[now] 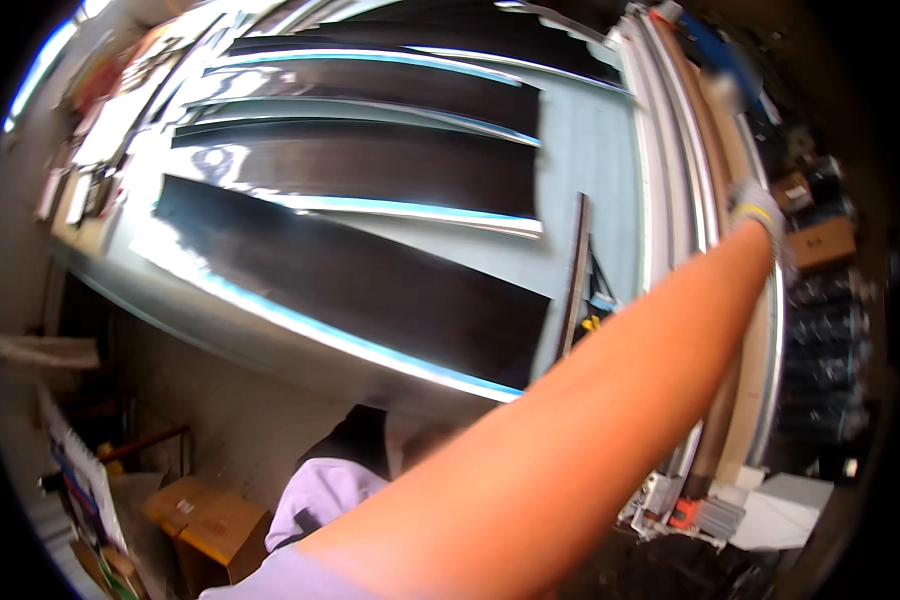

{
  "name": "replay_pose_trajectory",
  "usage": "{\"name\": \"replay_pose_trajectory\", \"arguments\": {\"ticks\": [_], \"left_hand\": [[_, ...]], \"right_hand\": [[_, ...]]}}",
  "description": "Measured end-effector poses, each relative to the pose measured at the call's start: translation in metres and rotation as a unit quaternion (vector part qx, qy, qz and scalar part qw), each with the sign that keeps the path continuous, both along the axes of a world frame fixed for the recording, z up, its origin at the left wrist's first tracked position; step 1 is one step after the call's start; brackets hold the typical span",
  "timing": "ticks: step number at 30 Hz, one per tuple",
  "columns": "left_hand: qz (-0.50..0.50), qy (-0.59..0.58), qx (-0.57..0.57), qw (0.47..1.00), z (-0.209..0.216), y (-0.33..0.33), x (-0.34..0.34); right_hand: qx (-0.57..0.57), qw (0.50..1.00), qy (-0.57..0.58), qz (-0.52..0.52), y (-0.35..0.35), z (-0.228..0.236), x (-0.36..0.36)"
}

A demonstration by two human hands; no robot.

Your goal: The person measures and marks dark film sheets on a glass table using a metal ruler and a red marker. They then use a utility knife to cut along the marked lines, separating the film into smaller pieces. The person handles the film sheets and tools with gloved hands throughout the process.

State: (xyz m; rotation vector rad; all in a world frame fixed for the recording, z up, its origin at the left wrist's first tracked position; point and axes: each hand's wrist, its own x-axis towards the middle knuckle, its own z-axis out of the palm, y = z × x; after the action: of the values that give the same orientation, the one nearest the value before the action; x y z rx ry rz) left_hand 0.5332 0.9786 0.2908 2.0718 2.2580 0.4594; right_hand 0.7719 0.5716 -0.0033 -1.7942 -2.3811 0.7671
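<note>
My right arm reaches across the picture to the far right. Its gloved hand [758, 208], in pale grey with a yellow band at the wrist, is over the long profiles beside the table. Motion blur hides its fingers, so neither its grip nor contact is clear. Nearest to it is a long tan strip [735, 150]. My left hand is not seen. Several dark glossy sheets with bright blue-white edges lie on a pale table; the nearest sheet [360, 290] lies slanted along the near edge.
A narrow dark bar [575, 260] lies on the pale table [595, 140]. Long white and brown profiles [670, 130] run along its right side. Beyond are a cardboard box [822, 244] and wrapped black rolls [825, 370]. Another carton [210, 520] stands at lower left.
</note>
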Motion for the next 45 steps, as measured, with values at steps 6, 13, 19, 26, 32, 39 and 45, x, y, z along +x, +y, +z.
{"name": "replay_pose_trajectory", "arguments": {"ticks": [6,13,19,26,32,39,45], "left_hand": [[-0.075,0.095,-0.041,0.992,-0.020,-0.139,-0.051],[-0.119,-0.018,-0.043,0.992,-0.252,-0.326,-0.082],[-0.053,-0.023,-0.048,0.997,-0.310,-0.347,-0.071],[-0.009,-0.039,-0.022,0.999,-0.317,-0.314,-0.069],[0.051,-0.054,0.022,0.997,-0.326,-0.305,-0.054],[0.020,-0.029,-0.012,0.999,-0.314,-0.298,-0.047],[0.023,-0.003,-0.042,0.999,-0.315,-0.296,-0.044]], "right_hand": [[-0.024,0.991,0.107,-0.080,0.000,-0.013,0.005],[-0.011,0.991,0.083,-0.106,0.000,-0.020,0.021],[-0.004,0.957,0.214,-0.194,-0.012,0.005,-0.008],[-0.015,0.959,0.230,-0.162,-0.050,-0.015,-0.016],[0.025,0.980,0.187,-0.069,-0.059,-0.066,0.004],[0.036,0.973,0.227,-0.037,-0.040,-0.047,0.006],[0.069,0.977,0.202,-0.015,-0.028,-0.034,0.001]]}}
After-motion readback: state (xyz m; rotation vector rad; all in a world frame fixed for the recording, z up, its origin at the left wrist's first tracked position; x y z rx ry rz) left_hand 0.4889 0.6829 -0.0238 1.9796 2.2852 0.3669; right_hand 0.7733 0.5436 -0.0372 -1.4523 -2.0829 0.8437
